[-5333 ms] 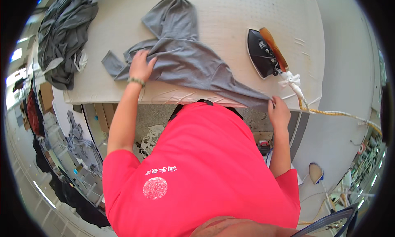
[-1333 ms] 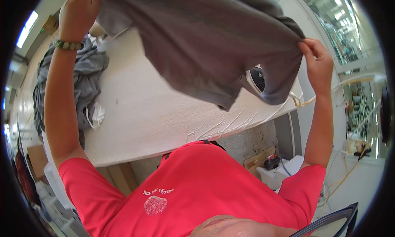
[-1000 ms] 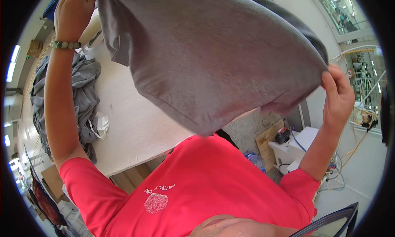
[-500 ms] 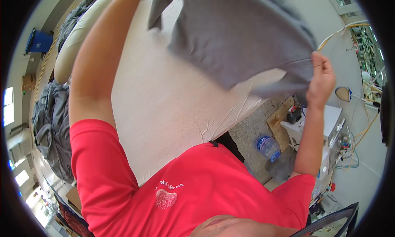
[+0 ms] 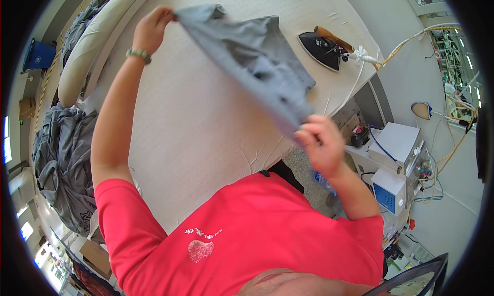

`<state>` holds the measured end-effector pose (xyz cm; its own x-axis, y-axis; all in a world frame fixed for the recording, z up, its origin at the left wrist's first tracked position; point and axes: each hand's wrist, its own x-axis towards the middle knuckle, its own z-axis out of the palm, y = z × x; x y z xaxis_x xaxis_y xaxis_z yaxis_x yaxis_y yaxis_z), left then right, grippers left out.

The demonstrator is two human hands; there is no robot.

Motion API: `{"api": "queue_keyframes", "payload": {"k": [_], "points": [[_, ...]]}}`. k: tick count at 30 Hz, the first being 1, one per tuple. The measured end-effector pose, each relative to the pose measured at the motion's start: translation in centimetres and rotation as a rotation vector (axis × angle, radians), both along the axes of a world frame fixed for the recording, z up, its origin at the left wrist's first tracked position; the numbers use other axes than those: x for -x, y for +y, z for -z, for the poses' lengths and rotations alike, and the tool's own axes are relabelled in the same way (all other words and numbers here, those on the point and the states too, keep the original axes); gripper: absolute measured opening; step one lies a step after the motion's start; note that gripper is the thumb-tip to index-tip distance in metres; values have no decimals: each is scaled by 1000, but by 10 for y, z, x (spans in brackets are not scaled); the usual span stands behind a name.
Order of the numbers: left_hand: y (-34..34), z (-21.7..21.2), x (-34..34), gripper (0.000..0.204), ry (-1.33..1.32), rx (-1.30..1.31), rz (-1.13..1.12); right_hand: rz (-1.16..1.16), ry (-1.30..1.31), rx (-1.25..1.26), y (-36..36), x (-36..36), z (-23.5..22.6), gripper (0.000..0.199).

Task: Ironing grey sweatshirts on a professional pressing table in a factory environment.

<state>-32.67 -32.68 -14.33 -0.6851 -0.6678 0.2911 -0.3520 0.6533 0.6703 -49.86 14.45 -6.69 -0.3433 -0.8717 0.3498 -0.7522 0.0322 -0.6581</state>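
Observation:
A grey garment (image 5: 252, 59) is stretched between my two hands above the pale padded ironing table. My left hand (image 5: 150, 32), with a beaded bracelet at the wrist, pinches its far left corner. At the near right end, my right hand (image 5: 323, 146) is closed on the edge; motion blurs it slightly. The cloth between them slants down toward the right, and its far side hangs in folds over the table. Beyond its right side, a black iron (image 5: 321, 49) with a wooden handle rests on the table, apart from both hands.
A padded pressing arm (image 5: 82, 64) runs along the left. Below it lies a heap of grey garments (image 5: 64, 162). The iron's cord and hose (image 5: 406, 46) lead off to the right. White machine boxes (image 5: 393, 147) stand beyond the table's right edge, near a plastic bottle (image 5: 322, 182).
Both hands have drawn the garment nearer, and my left hand has come into view. My right hand has moved left and down. The iron, hidden before, now shows.

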Motion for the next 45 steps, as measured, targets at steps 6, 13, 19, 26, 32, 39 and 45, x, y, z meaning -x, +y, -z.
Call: {"api": "queue_keyframes", "payload": {"k": [6,13,19,26,32,39,45], "points": [[33,37,-91,17,-152,-17,-60,-210,-130,-86,22,-71,68,17],[67,167,-166,21,-354,319,-205,-648,7,-276,0,-127,169,9],[249,60,-51,37,-283,-47,119,-793,289,-590,-16,-138,171,16],[327,106,0,47,-598,-126,249,-728,278,-295,-7,-144,198,18],[320,49,-136,18,63,-605,-91,-920,140,-431,8,-100,149,17],[360,78,-345,16,257,-752,-733,-126,-177,-191,16,38,150,20],[403,137,-279,40,45,-274,-1196,256,-489,-379,-15,157,179,34]]}}
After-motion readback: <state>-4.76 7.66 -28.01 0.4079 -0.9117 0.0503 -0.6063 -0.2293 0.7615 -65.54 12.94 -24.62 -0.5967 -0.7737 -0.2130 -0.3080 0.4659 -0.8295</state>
